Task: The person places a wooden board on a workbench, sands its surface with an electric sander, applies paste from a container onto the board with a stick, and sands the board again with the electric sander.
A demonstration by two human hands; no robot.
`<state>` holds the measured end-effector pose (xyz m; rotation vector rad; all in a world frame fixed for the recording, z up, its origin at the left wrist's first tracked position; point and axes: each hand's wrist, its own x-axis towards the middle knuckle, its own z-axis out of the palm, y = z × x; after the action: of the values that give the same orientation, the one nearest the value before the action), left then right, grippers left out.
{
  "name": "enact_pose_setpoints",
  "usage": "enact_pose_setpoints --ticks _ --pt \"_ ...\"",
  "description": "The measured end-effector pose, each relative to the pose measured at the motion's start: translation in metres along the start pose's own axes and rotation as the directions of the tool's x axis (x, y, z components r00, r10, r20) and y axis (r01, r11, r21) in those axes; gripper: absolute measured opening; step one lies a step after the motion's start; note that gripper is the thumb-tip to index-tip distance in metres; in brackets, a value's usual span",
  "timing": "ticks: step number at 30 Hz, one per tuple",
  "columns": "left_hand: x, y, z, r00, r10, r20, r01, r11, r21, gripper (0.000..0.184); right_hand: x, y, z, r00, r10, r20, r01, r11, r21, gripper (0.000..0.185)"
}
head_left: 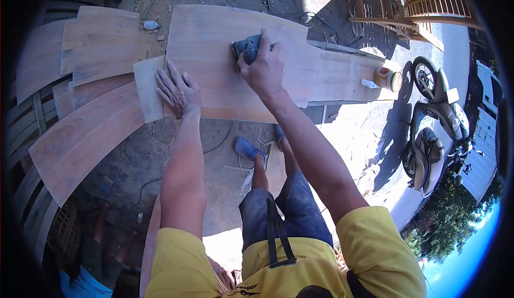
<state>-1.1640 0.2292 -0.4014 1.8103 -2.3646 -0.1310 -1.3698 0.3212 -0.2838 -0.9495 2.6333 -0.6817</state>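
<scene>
A wide, pale reddish wooden panel (pixel 214 27) lies flat in front of me. My right hand (pixel 263 65) grips a dark blue-green power sander (pixel 246 49), which rests on the middle of the panel. At the panel's left edge my left hand (pixel 180 90) lies flat with its fingers spread, partly over a narrow light board (pixel 149 89) beside the panel. The sander's underside is hidden.
More wooden panels (pixel 91 132) lie to the left. On the right are a can (pixel 387 78), a white object (pixel 369 84), a parked motorcycle (pixel 439 116) and wooden furniture (pixel 407 9). Another person (pixel 88 279) is at the lower left, in shade.
</scene>
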Motion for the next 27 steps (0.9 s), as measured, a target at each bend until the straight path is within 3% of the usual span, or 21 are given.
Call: enact_pose_setpoints --ticks 3,6,9,11,13,17,19,21,23,27 --pt "0.000 -0.001 -0.001 1.000 -0.002 0.018 0.002 1.000 -0.009 0.065 0.001 -0.047 0.022 0.980 -0.111 0.163 0.096 0.990 0.098 0.099" --pt "0.001 0.002 -0.006 0.999 -0.002 0.038 0.002 1.000 0.002 0.065 -0.003 -0.045 0.022 0.981 -0.130 0.143 0.117 0.989 0.091 0.102" --pt "0.000 0.004 -0.008 0.999 -0.012 0.053 0.012 1.000 0.004 0.065 -0.004 -0.013 0.007 0.991 -0.057 0.121 0.043 0.993 0.111 0.108" --pt "0.000 0.005 -0.007 0.999 -0.013 0.041 0.013 1.000 0.001 0.065 0.001 0.018 -0.021 0.979 0.185 0.085 -0.190 0.981 0.046 0.102" --pt "0.000 0.003 -0.005 1.000 -0.008 0.029 0.007 0.999 0.033 0.065 0.004 0.064 -0.036 0.970 0.212 -0.120 -0.215 0.976 -0.016 0.096" --pt "0.000 0.006 -0.011 0.998 -0.055 0.043 0.051 0.995 0.086 0.066 0.019 0.132 -0.064 0.864 0.378 -0.333 -0.442 0.886 -0.142 0.089" --pt "0.002 0.008 -0.012 0.998 -0.035 0.060 0.032 0.998 0.053 0.068 0.028 0.127 -0.067 0.866 0.414 -0.281 -0.460 0.880 -0.122 0.088" --pt "0.003 0.008 -0.012 0.997 -0.056 0.044 0.054 0.998 0.037 0.070 0.038 0.107 -0.052 0.903 0.341 -0.262 -0.389 0.907 -0.158 0.089" --pt "0.003 0.008 -0.012 0.997 -0.069 0.031 0.068 0.998 0.016 0.072 0.047 0.067 -0.032 0.959 0.159 -0.236 -0.197 0.969 -0.147 0.091" --pt "0.004 0.006 -0.015 0.993 -0.088 0.080 0.087 0.996 0.018 0.077 0.065 -0.027 0.010 0.999 0.019 -0.040 -0.022 0.998 -0.055 0.090"
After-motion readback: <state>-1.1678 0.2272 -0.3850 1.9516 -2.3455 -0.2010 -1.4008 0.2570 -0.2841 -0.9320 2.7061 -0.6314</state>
